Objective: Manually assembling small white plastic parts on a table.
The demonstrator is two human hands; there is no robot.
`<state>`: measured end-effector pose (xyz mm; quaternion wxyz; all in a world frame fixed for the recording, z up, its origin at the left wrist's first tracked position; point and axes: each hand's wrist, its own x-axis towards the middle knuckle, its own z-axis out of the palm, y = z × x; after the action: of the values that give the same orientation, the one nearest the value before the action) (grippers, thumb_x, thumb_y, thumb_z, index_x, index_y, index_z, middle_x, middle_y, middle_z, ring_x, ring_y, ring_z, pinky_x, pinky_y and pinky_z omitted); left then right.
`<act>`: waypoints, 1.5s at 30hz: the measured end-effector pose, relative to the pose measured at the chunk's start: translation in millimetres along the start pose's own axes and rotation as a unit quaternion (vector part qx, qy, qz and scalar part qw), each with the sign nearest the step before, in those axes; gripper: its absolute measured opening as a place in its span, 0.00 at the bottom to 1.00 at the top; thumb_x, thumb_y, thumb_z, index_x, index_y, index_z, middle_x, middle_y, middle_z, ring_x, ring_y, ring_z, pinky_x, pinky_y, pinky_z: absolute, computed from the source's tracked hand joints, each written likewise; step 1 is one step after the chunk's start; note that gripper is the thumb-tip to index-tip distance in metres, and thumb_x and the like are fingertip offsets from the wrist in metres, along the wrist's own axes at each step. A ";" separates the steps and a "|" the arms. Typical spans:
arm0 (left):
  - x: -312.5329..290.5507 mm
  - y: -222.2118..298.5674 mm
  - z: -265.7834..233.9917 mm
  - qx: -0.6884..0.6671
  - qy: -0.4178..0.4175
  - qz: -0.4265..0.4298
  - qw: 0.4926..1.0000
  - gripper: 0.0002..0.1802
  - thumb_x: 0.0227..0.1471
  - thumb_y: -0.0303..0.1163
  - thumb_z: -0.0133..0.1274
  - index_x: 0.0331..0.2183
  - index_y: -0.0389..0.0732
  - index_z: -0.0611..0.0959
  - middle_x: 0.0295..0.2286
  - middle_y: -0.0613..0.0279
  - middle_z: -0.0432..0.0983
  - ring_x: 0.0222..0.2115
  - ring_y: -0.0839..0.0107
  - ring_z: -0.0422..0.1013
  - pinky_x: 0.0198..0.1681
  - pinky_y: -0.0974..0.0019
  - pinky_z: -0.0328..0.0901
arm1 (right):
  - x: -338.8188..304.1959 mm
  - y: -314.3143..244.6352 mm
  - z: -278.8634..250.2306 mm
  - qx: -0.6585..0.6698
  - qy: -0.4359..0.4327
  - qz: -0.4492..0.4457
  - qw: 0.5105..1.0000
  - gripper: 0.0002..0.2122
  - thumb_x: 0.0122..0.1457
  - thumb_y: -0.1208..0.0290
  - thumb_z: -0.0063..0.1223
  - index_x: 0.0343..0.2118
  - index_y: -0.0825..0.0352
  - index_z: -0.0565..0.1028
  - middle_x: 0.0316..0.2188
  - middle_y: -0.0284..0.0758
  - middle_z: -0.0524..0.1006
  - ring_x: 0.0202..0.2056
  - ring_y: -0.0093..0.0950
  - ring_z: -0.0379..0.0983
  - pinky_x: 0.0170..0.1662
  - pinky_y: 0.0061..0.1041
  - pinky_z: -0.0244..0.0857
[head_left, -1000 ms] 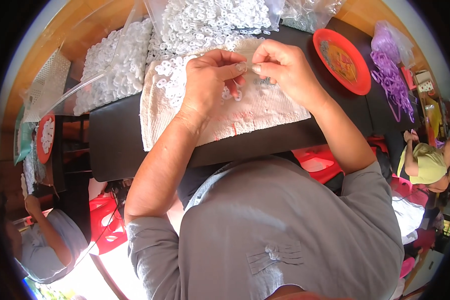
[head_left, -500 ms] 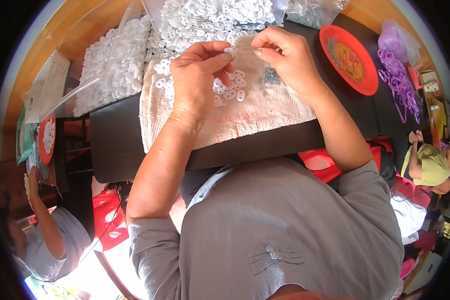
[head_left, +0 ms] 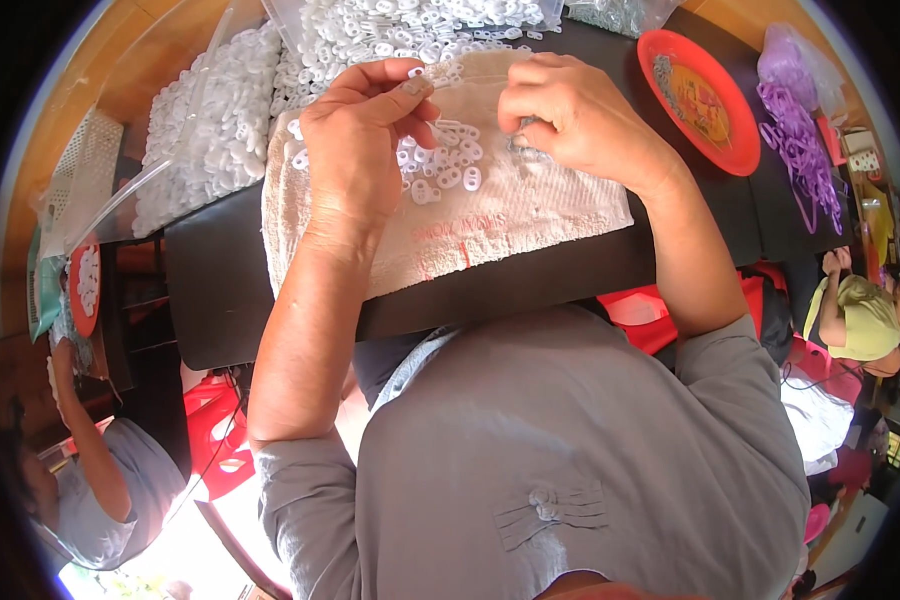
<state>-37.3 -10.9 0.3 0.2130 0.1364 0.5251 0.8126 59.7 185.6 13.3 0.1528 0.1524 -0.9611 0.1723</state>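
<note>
My left hand [head_left: 355, 135] pinches a small white oval plastic piece [head_left: 416, 73] between thumb and fingers, above a beige cloth [head_left: 560, 205]. Loose white two-holed pieces [head_left: 450, 160] lie on the cloth beside this hand. Farther right, my right hand [head_left: 590, 120] is lowered with curled fingers onto a little heap of small grey metal parts [head_left: 532, 146]. The hand covers most of that heap, and whatever sits between its fingertips is hidden.
Behind my hands is a clear container [head_left: 410, 25] of white pieces; a large clear bag [head_left: 210, 130] holds more. A red oval tray [head_left: 742, 150] and purple strips [head_left: 800, 150] lie right. One person [head_left: 120, 490] works at left, another [head_left: 855, 320] at right.
My right hand has come down from beside the left hand onto the grey metal parts. My left hand has shifted left, still pinching a white piece. The view has moved slightly.
</note>
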 end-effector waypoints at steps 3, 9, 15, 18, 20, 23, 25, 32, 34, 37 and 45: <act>0.0 1.9 -0.1 -0.002 0.000 0.004 1.000 0.06 0.51 0.18 0.53 0.34 0.28 0.79 0.25 0.55 0.76 0.20 0.71 0.72 0.22 0.71 0.66 | -1.8 -1.0 -0.3 -0.022 -0.028 -0.042 0.998 0.04 0.43 0.80 0.53 0.24 0.66 0.72 0.24 0.33 0.68 0.34 0.35 0.68 0.39 0.34 0.63; 0.8 -2.4 -1.4 0.005 -0.021 -0.010 1.000 0.07 0.51 0.17 0.54 0.35 0.27 0.79 0.25 0.55 0.76 0.21 0.71 0.72 0.23 0.72 0.66 | -7.1 -11.8 0.1 -0.018 -0.085 -0.065 0.994 0.05 0.41 0.79 0.54 0.23 0.63 0.74 0.24 0.31 0.66 0.34 0.32 0.67 0.40 0.33 0.62; -0.8 -4.9 1.6 0.010 -0.044 -0.029 0.999 0.08 0.50 0.17 0.54 0.36 0.26 0.79 0.24 0.55 0.76 0.20 0.71 0.72 0.22 0.72 0.66 | -9.6 -14.7 4.3 -0.036 -0.092 -0.047 0.994 0.03 0.41 0.78 0.55 0.21 0.63 0.76 0.24 0.32 0.66 0.34 0.32 0.67 0.39 0.31 0.62; -1.1 -5.9 0.9 0.002 -0.053 -0.034 0.998 0.08 0.50 0.17 0.55 0.35 0.26 0.79 0.24 0.55 0.76 0.20 0.71 0.72 0.21 0.71 0.66 | -9.4 -14.8 6.5 -0.050 -0.079 -0.065 0.994 0.03 0.41 0.78 0.56 0.21 0.63 0.75 0.23 0.31 0.66 0.34 0.31 0.67 0.39 0.31 0.62; -1.1 -5.6 1.1 -0.002 -0.061 -0.035 0.998 0.07 0.50 0.18 0.55 0.34 0.26 0.79 0.24 0.55 0.76 0.20 0.71 0.72 0.21 0.71 0.66 | -8.4 -12.9 9.2 -0.053 -0.049 -0.079 0.994 0.03 0.42 0.79 0.54 0.22 0.66 0.73 0.24 0.32 0.67 0.32 0.33 0.68 0.36 0.32 0.63; -5.2 -4.6 6.7 -0.005 -0.067 -0.049 0.997 0.06 0.51 0.19 0.55 0.34 0.27 0.79 0.24 0.55 0.76 0.20 0.71 0.72 0.21 0.71 0.66 | -3.9 -17.3 1.9 0.059 0.011 -0.020 0.998 0.04 0.45 0.82 0.53 0.25 0.69 0.71 0.24 0.32 0.70 0.28 0.31 0.69 0.32 0.28 0.63; -8.5 -4.1 10.3 0.023 -0.067 -0.065 0.995 0.06 0.51 0.20 0.55 0.33 0.28 0.79 0.25 0.55 0.77 0.20 0.72 0.72 0.21 0.71 0.66 | -0.9 -15.2 2.1 0.127 0.042 0.001 0.991 0.04 0.47 0.83 0.53 0.26 0.70 0.70 0.24 0.32 0.71 0.26 0.27 0.69 0.30 0.25 0.63; -13.8 -10.7 16.1 0.036 -0.087 -0.071 0.993 0.06 0.51 0.21 0.55 0.34 0.29 0.78 0.24 0.57 0.76 0.20 0.74 0.71 0.21 0.73 0.65 | 0.4 -14.9 4.8 0.271 0.098 0.107 0.952 0.03 0.52 0.83 0.55 0.28 0.71 0.72 0.23 0.29 0.72 0.26 0.17 0.67 0.30 0.19 0.62; -14.6 -11.3 17.6 0.035 -0.083 -0.070 0.993 0.06 0.51 0.21 0.55 0.34 0.29 0.78 0.24 0.57 0.76 0.20 0.74 0.71 0.21 0.73 0.65 | 1.9 -18.0 6.9 0.257 0.111 0.090 0.956 0.03 0.51 0.83 0.55 0.28 0.71 0.72 0.23 0.30 0.73 0.26 0.17 0.68 0.30 0.19 0.62; -14.5 -11.7 17.0 0.029 -0.081 -0.068 0.994 0.06 0.51 0.21 0.55 0.34 0.29 0.78 0.24 0.57 0.76 0.20 0.74 0.71 0.20 0.73 0.65 | 2.8 -21.3 5.7 0.237 0.121 0.074 0.961 0.03 0.52 0.84 0.55 0.28 0.71 0.72 0.24 0.30 0.73 0.27 0.17 0.68 0.30 0.19 0.62; -14.9 -10.2 16.6 0.018 -0.070 -0.065 0.995 0.06 0.51 0.20 0.55 0.33 0.29 0.78 0.25 0.57 0.76 0.20 0.73 0.71 0.20 0.73 0.65 | 4.5 -20.7 7.1 0.175 0.139 0.028 0.974 0.04 0.53 0.84 0.52 0.30 0.71 0.71 0.26 0.32 0.73 0.27 0.22 0.69 0.31 0.21 0.63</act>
<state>-14.8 -1.4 -2.2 0.2990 0.1624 0.5313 0.7758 61.0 163.4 14.5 0.2506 0.1243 -0.8895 0.3614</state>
